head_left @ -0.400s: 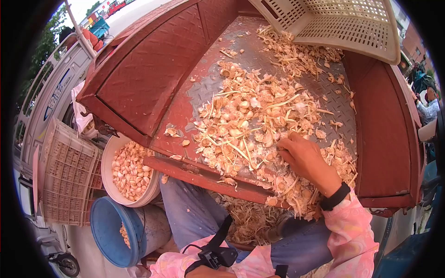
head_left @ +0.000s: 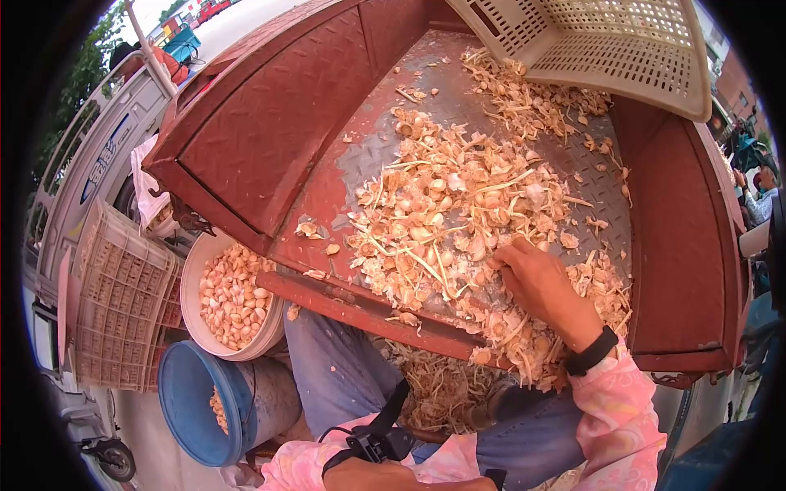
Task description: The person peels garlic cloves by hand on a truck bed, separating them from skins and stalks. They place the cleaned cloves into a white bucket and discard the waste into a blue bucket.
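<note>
A heap of garlic cloves, skins and dry stems (head_left: 458,204) lies on the metal bed of a red cart (head_left: 327,188). My right hand (head_left: 536,282), with a black wristband, is at the heap's lower right edge. Its fingers are curled and pinched together among the skins; what they hold, if anything, is too small to make out. At the bottom of the view, my left hand (head_left: 381,476) lies across my body below a black strapped device (head_left: 381,446). Its fingers are hidden.
To the left stand a white bucket of cloves (head_left: 192,299), a blue bucket (head_left: 176,401) holding some cloves, and a plastic crate (head_left: 115,303). A beige perforated basket (head_left: 622,57) leans over the cart's back right. Stems lie between my legs. A person (head_left: 763,196) is at the far right.
The view has shifted slightly. My right hand stays at the same spot by the heap, fingers still curled. More of my left hand shows at the bottom.
</note>
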The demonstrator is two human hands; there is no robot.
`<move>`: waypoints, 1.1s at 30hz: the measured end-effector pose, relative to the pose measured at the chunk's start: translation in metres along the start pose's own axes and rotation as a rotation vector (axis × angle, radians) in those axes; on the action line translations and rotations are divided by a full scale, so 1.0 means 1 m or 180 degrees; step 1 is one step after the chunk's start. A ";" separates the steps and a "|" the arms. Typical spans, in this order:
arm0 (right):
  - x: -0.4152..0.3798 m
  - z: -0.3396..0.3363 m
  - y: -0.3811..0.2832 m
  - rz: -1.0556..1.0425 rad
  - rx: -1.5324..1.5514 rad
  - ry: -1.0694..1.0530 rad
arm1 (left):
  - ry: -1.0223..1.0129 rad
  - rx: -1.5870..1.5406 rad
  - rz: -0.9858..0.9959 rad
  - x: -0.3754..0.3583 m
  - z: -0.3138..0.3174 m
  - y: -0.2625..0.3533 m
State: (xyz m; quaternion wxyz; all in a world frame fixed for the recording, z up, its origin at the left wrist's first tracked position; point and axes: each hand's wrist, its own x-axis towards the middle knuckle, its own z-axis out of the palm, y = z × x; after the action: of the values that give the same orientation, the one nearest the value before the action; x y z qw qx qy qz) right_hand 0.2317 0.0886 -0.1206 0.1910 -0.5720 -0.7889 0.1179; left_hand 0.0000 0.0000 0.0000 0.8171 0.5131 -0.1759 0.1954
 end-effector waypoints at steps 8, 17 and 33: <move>-0.001 -0.002 -0.005 -0.0007 -0.0090 -0.0145 | 0.2757 -0.1042 0.0025 -0.018 -0.054 -0.049; -0.003 -0.011 -0.008 0.0505 0.2259 -0.0281 | 0.3687 -0.1108 -0.0039 -0.032 -0.080 -0.072; -0.022 -0.033 -0.005 -0.0076 0.1216 0.0143 | 0.4314 0.0036 0.1082 -0.105 -0.101 0.002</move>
State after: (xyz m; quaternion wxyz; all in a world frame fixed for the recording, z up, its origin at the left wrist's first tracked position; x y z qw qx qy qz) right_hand 0.2477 0.0654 -0.0920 0.3151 -0.5184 -0.7545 0.2505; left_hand -0.0828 0.0773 -0.0916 0.7022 0.2476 0.2957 0.5984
